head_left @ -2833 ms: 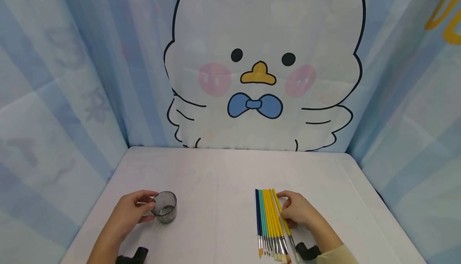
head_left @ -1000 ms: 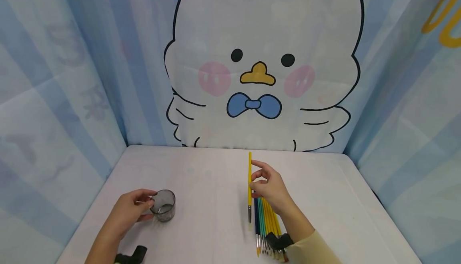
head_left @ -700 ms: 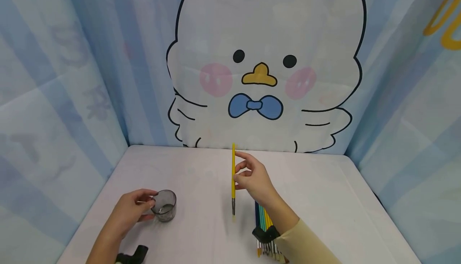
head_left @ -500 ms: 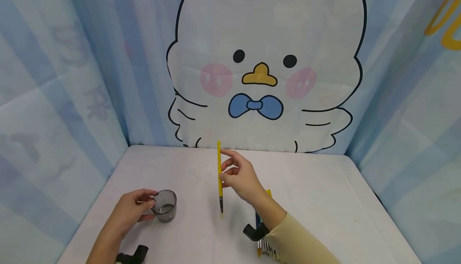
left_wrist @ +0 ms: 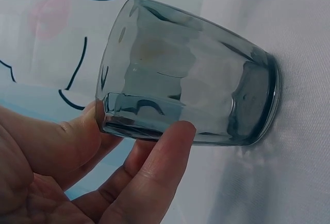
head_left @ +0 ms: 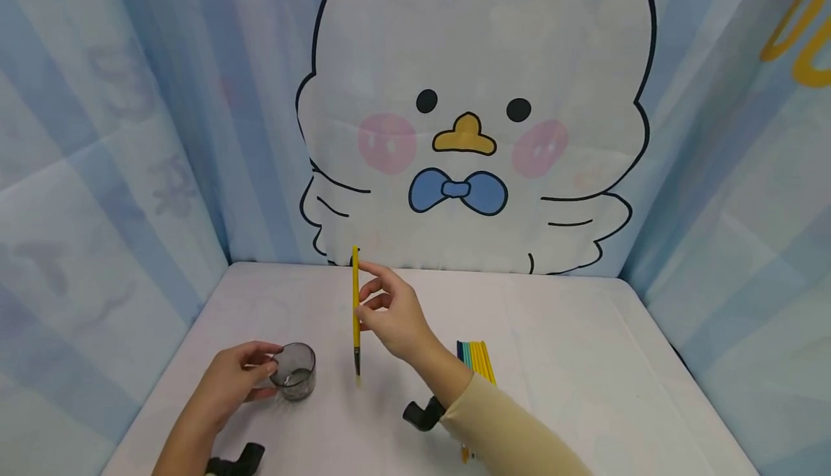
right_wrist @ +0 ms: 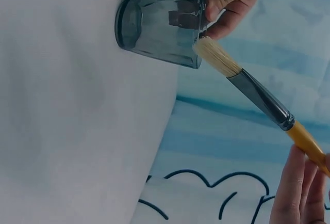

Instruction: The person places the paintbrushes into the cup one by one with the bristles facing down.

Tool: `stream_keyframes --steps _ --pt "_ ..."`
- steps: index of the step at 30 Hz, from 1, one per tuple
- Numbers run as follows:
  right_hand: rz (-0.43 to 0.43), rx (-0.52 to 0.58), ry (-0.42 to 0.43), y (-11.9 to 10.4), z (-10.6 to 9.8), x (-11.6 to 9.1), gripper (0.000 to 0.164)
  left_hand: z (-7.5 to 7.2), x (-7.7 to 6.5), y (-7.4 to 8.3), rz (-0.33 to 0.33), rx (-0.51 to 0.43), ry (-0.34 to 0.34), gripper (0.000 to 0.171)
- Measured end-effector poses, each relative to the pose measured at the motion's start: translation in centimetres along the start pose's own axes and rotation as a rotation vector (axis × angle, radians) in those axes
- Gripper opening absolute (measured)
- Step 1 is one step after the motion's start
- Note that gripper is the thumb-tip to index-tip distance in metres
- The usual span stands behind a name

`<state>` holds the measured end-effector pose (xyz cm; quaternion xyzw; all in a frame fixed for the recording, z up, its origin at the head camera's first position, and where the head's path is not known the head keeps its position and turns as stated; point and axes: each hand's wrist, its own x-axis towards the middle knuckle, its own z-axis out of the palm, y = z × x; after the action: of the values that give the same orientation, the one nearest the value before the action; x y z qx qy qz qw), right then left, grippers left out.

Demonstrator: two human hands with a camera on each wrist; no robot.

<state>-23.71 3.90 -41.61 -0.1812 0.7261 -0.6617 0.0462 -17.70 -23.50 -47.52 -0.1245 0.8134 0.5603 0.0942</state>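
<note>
Our right hand (head_left: 397,317) pinches the yellow brush (head_left: 356,335), bristles (right_wrist: 217,57) down, right of the glass (head_left: 297,376). Our left hand (head_left: 229,378) grips the upright glass.

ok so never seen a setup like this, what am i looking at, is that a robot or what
No robot, just one person working bare-handed. The wide view comes from a camera on the head, looking forward and down. The other two come from cameras on the wrists, so they look turned sideways. On the white table, the left hand holds a clear grey glass standing upright. The right hand pinches a yellow-handled paintbrush, tip down, above the table beside the glass. More brushes lie in a row, partly hidden by the right sleeve. Behind is a cloth backdrop with a cartoon figure.
</note>
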Motion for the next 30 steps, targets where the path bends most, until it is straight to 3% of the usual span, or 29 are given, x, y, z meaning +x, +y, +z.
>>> stream_keyframes --steps 6,19,25,30 --pt "-0.007 0.035 0.007 -0.1 2.3 0.8 0.068 0.0 0.2 -0.3 -0.001 0.009 0.004 0.037" --pt "-0.113 0.107 0.041 0.1 7.1 2.2 0.069 -0.1 0.5 -0.7 -0.018 0.015 0.017 0.037" --pt "-0.122 0.029 0.053 0.8 8.3 2.4 0.07 -0.1 0.6 -0.6 -0.028 0.008 0.011 0.037" --pt "-0.127 -0.077 0.011 1.7 9.2 2.3 0.07 -0.2 0.5 -0.5 -0.023 -0.008 0.007 0.037"
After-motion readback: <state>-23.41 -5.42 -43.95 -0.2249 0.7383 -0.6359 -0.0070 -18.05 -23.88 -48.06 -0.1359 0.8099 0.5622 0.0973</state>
